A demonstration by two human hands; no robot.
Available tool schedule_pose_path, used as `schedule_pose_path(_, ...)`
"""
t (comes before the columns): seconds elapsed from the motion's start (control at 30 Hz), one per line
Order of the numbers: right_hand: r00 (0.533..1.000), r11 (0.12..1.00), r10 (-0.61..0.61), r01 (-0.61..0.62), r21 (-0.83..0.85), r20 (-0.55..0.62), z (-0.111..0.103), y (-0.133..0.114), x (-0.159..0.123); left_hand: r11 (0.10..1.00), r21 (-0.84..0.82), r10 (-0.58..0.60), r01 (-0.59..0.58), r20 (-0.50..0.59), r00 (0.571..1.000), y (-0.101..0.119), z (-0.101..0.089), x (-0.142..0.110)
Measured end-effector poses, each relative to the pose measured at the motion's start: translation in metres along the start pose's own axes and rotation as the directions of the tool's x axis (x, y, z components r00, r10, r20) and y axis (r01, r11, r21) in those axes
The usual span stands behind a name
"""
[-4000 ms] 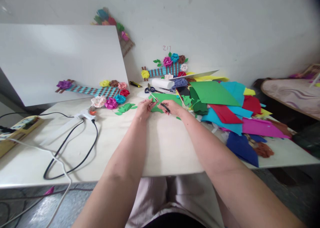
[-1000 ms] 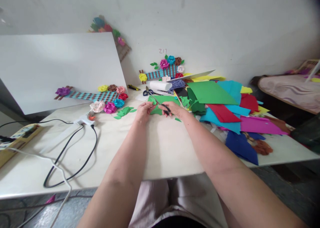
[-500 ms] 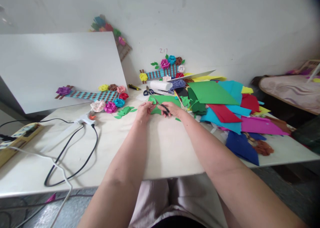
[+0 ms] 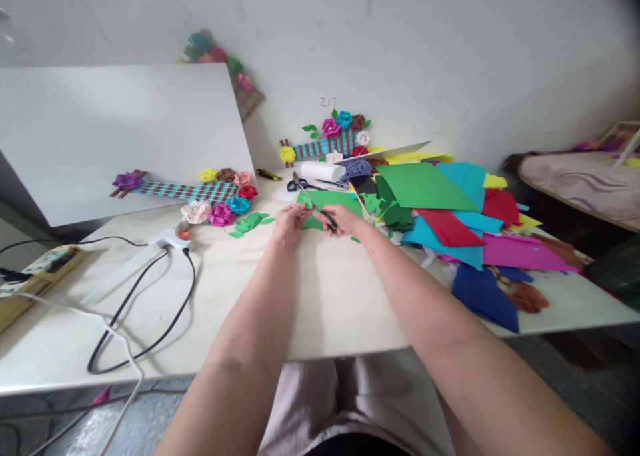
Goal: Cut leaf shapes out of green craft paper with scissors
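Observation:
My left hand (image 4: 291, 221) is closed on a small piece of green paper (image 4: 307, 203), pinched at the fingertips. In my right hand (image 4: 345, 220) is a pair of scissors (image 4: 329, 221) with dark handles, fingers wrapped round them. The scissors' blades point up and left, over the piece in my left hand. Beneath both hands lies a larger green sheet (image 4: 345, 199). Left of my left hand, several cut green leaves (image 4: 249, 223) form a small pile on the table (image 4: 340, 296).
Coloured sheets (image 4: 430, 186) and scraps spread over the right side. Behind my hands are dark-blue-handled scissors (image 4: 297, 185), a white roll (image 4: 323, 171), purple yarn (image 4: 357, 169) and a yellow cutter (image 4: 269, 175). Flower-decorated strips (image 4: 187, 191), a white board (image 4: 120, 129) and a black cable (image 4: 191, 289) stand left.
Over four seconds the view has shifted slightly. The scissors' handles open and close a little by the green piece, while both hands stay nearly in place.

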State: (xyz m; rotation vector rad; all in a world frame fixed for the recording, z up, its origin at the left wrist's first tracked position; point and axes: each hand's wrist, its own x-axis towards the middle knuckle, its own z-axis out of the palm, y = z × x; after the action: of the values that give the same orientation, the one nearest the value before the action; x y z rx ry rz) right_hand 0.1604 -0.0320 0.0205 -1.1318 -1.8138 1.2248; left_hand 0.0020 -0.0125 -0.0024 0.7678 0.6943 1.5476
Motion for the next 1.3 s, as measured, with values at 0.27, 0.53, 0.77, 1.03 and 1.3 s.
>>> schedule_pose_path(0.27,1.000,1.000,0.008,-0.008,0.010,0.010,0.0004,-0.0015,-0.0009,1.000,0.001,-0.011,0.011,-0.015,1.000,-0.0006,-0.0007,0.0010)
schedule_pose_path(0.53,0.999,1.000,0.028,-0.028,-0.007,-0.017,0.0017,-0.0004,0.0007,1.000,0.025,-0.013,0.014,-0.025,1.000,-0.0006,-0.0004,0.0006)
schedule_pose_path(0.77,1.000,1.000,0.014,-0.014,0.000,-0.013,0.0030,-0.0015,-0.0007,1.000,0.014,-0.002,0.003,-0.028,1.000,-0.0023,-0.0023,0.0028)
schedule_pose_path(1.03,1.000,1.000,0.000,-0.001,-0.022,-0.029,0.0045,-0.0008,0.0002,1.000,0.014,0.011,-0.011,-0.033,0.999,-0.0034,-0.0034,0.0039)
schedule_pose_path(1.3,1.000,0.999,-0.018,0.017,-0.028,-0.023,0.0040,0.0059,0.0054,1.000,-0.014,0.017,-0.017,-0.024,1.000,-0.0035,-0.0047,0.0054)
